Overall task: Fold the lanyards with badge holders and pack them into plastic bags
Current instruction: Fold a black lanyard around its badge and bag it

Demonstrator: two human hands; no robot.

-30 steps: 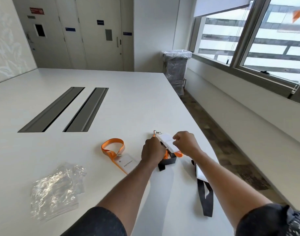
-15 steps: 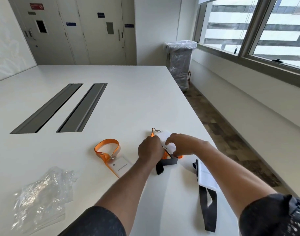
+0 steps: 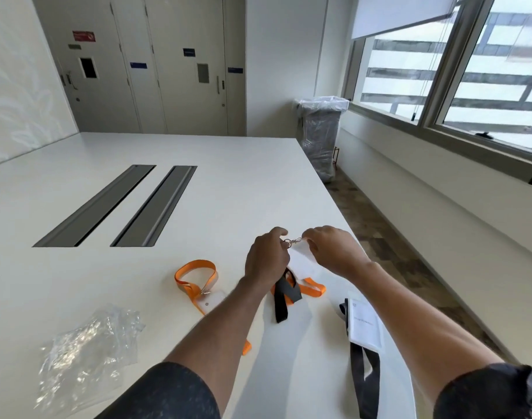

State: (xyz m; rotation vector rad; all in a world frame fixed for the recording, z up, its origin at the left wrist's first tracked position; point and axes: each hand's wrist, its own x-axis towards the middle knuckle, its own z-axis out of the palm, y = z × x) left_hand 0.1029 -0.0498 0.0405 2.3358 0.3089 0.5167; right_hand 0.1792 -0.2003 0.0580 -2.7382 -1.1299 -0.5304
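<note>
My left hand (image 3: 266,258) grips the metal clip (image 3: 291,241) of an orange-and-black lanyard (image 3: 286,293), whose straps hang down onto the white table (image 3: 228,182). My right hand (image 3: 334,252) pinches the top of a clear badge holder (image 3: 302,261) at that clip. A second orange lanyard (image 3: 195,276) with its badge holder (image 3: 212,300) lies looped to the left. A black lanyard (image 3: 364,379) with a white badge holder (image 3: 366,328) lies by the table's right edge. A crumpled pile of plastic bags (image 3: 83,352) sits at the near left.
Two long grey cable slots (image 3: 122,204) are set into the table's middle. The table's right edge drops to a tiled floor. A bin lined with plastic (image 3: 320,134) stands past the far corner under the windows.
Both hands have lifted from the table, raising the clip and badge holder between them; the straps now hang below my left hand. The view has tilted up.
</note>
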